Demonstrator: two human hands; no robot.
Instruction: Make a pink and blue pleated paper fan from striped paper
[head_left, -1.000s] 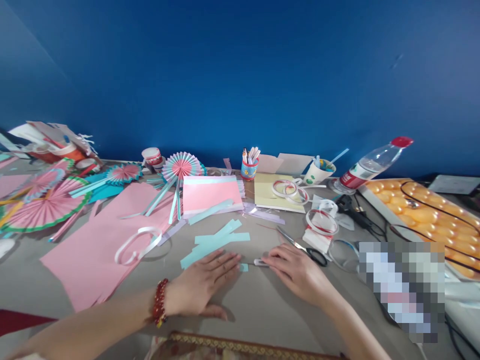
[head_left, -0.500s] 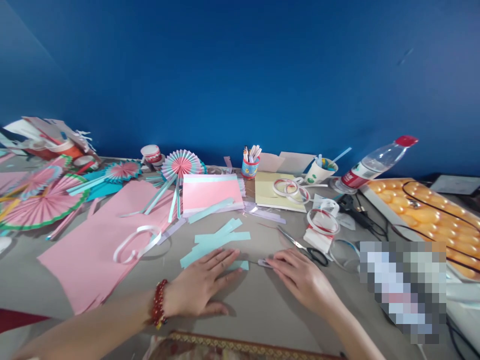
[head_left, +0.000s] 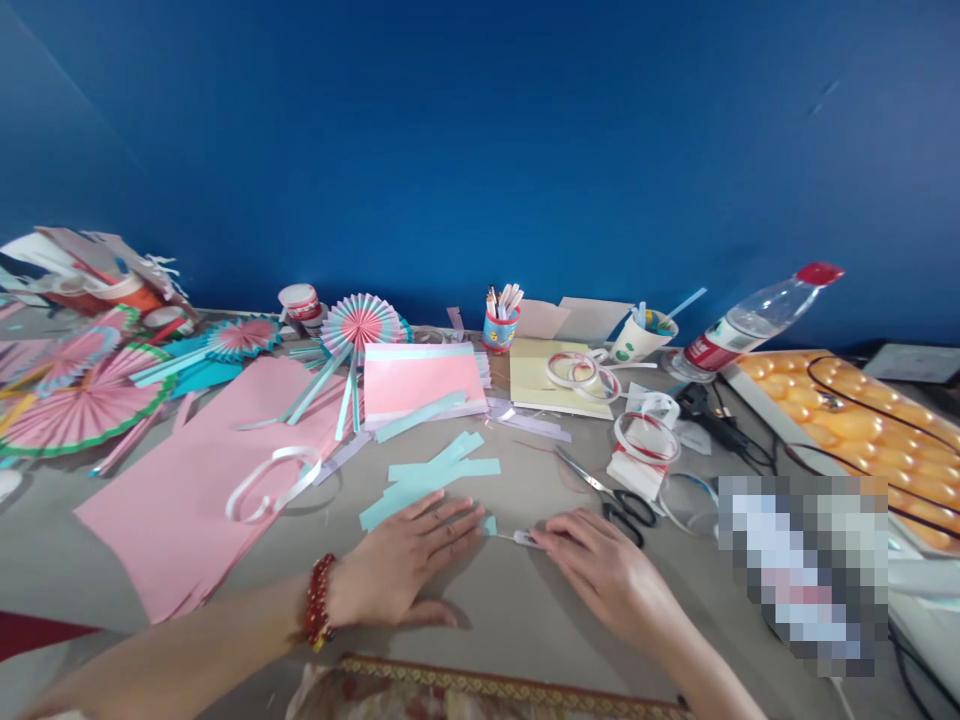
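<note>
My left hand (head_left: 401, 565) lies flat on the grey table with its fingers stretched out, pressing down a pale blue paper strip whose end (head_left: 490, 524) pokes out past the fingertips. A red bead bracelet (head_left: 319, 603) circles that wrist. My right hand (head_left: 600, 565) rests palm down just to the right, its fingertips pinching a small white strip (head_left: 525, 539) against the table beside the blue strip's end. More pale blue strips (head_left: 431, 478) lie just beyond my left hand.
Scissors (head_left: 615, 497) lie right of my right hand, with tape rolls (head_left: 645, 437) behind. Pink sheets (head_left: 202, 480), paper fans (head_left: 82, 405), a pen cup (head_left: 499, 328), a paper cup (head_left: 637, 340), a bottle (head_left: 750, 322) and an orange tray (head_left: 855, 425) crowd the table.
Both hands stay pressed on the table; the right fingertips shifted slightly on the white strip. The view dipped a little, so the hands sit marginally lower.
</note>
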